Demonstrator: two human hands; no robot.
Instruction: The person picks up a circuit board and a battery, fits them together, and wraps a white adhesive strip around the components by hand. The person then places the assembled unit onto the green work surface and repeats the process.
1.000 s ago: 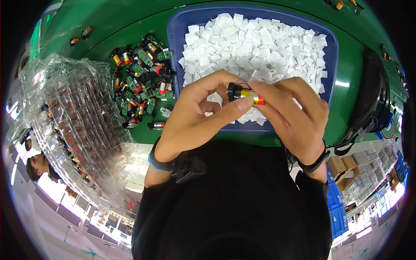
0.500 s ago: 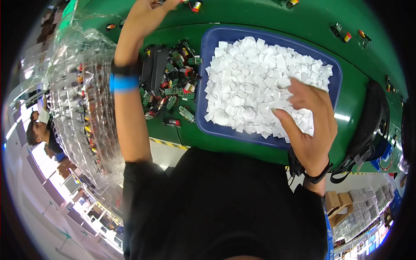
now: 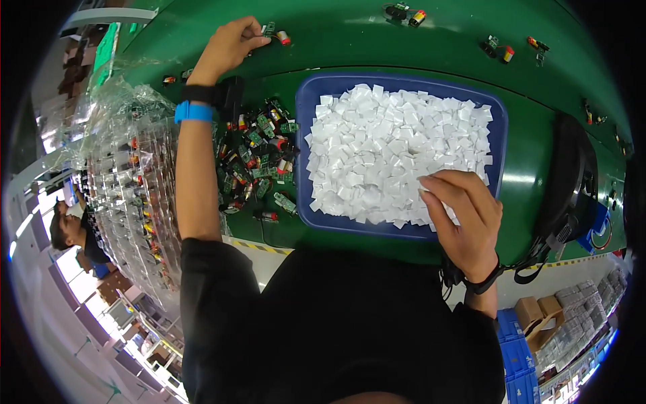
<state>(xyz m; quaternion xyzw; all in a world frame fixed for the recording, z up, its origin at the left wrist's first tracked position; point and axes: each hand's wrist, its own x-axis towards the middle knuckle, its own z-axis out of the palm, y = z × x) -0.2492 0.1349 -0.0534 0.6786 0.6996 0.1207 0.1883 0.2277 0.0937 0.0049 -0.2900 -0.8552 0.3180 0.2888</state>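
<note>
At the far left of the table, my left hand (image 3: 229, 50) is closed, thumb and fingers pinching a small green circuit board (image 3: 269, 29). A red-and-yellow cylinder (image 3: 283, 38) lies beside that board. My right hand (image 3: 468, 219) is over the near right part of a blue tray (image 3: 303, 168), its thumb and fingertips drawn together. Whether a piece sits between those fingertips is too small to tell. Heaped in the tray are many small white square pieces (image 3: 397, 148). Left of it, near my left forearm, lies a pile of green circuit boards with red-and-yellow cylinders (image 3: 259, 145).
Several more board-and-cylinder pieces (image 3: 494, 47) are spread along the far green table (image 3: 336, 50). A black bag (image 3: 572, 178) lies at the right. Stacked clear plastic trays (image 3: 121, 175) stand left, with another person (image 3: 74, 229) beyond. Blue crates (image 3: 518, 357) are at lower right.
My right hand's spread fingers have come together near the tray's near right side. My left hand is now fully in view, pinching the board. The whole view has shifted.
</note>
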